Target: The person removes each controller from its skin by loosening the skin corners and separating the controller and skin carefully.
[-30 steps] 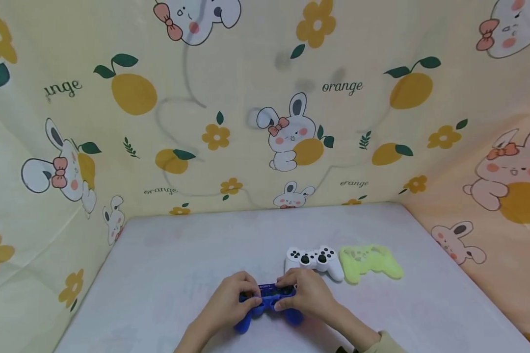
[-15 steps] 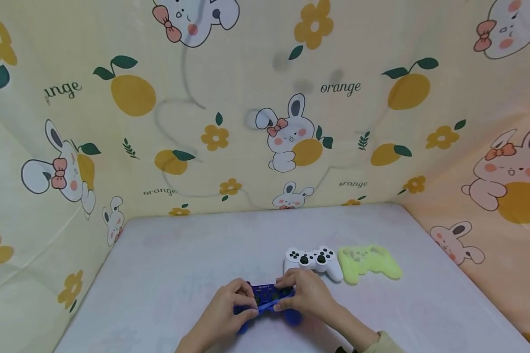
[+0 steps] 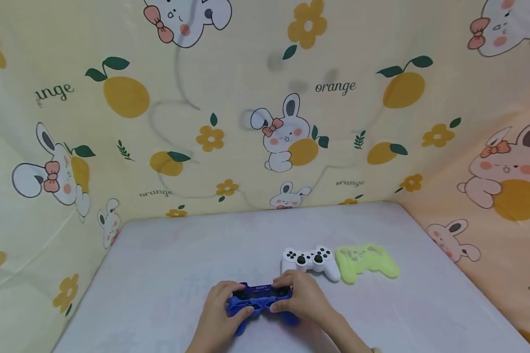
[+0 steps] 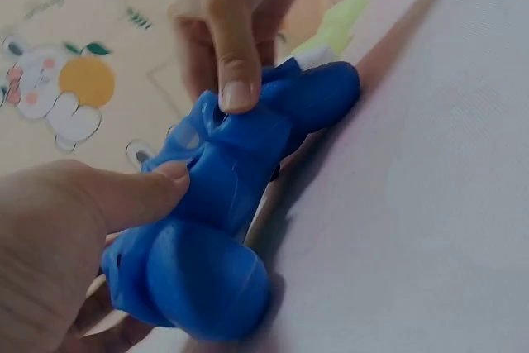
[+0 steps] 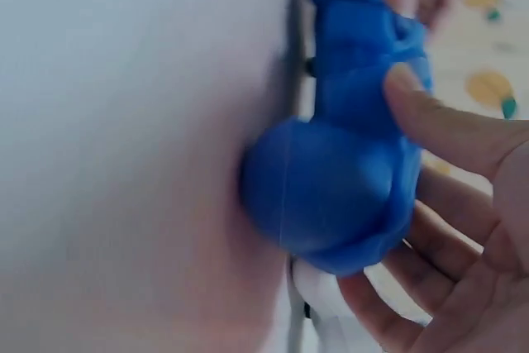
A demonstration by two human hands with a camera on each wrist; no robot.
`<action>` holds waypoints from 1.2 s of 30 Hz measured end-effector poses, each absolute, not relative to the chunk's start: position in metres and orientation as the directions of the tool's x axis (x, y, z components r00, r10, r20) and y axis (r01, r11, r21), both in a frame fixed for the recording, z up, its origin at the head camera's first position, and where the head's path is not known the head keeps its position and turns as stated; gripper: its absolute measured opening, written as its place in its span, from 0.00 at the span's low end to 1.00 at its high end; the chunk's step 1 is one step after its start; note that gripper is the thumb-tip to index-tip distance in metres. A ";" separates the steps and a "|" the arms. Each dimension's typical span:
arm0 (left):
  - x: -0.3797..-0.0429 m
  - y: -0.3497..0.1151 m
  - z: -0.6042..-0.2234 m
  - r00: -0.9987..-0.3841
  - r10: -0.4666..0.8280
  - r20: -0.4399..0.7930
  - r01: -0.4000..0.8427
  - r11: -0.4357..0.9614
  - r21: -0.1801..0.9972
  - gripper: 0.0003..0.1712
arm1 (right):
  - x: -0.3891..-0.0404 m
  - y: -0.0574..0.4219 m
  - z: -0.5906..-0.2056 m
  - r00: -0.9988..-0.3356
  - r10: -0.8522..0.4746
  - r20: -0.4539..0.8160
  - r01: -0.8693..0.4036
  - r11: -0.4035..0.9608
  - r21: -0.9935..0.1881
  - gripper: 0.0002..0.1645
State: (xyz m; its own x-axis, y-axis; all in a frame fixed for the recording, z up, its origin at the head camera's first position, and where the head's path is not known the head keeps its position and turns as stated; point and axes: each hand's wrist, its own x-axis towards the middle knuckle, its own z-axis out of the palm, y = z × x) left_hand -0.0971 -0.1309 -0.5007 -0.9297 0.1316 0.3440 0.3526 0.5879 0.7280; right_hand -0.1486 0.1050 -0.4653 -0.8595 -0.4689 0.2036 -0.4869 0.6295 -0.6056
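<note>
Blue controller (image 3: 261,291), seemingly partly inside a sleeve (image 4: 223,188): left hand (image 3: 218,314) and right hand (image 3: 308,297) grip it.

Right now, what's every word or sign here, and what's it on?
"orange", three times, on the back cloth
"nge", start lost in a fold, further left
"or", cut off, on the right cloth
"SONY", small, on the blue controller
Too small: lettering or button signs on the white controller
Too blurred: a cloth word in the left wrist view
</note>
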 end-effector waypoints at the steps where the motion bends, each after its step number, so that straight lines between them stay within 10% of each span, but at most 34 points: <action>1: -0.096 -0.132 -0.502 -0.938 0.111 0.328 0.328 0.592 0.736 0.21 | -0.146 0.104 -0.467 -0.869 -0.455 0.193 -0.466 0.624 -0.628 0.29; 12: -0.093 -0.147 -0.516 -0.943 0.098 0.318 0.323 0.497 0.806 0.22 | -0.114 0.105 -0.465 -0.987 -0.126 0.098 -0.141 0.404 -0.904 0.24; 36: -0.094 -0.160 -0.515 -0.942 0.157 0.298 0.331 0.591 0.736 0.18 | -0.124 0.110 -0.477 -0.986 -0.167 -0.004 -0.070 0.437 -0.897 0.28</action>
State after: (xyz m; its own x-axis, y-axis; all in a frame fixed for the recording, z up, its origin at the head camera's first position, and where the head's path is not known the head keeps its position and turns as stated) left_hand -0.0939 -0.1600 -0.5153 -0.9416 0.1570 0.2979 0.3313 0.5905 0.7359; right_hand -0.1237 0.1104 -0.4767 -0.9859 -0.1672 -0.0041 -0.0705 0.4374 -0.8965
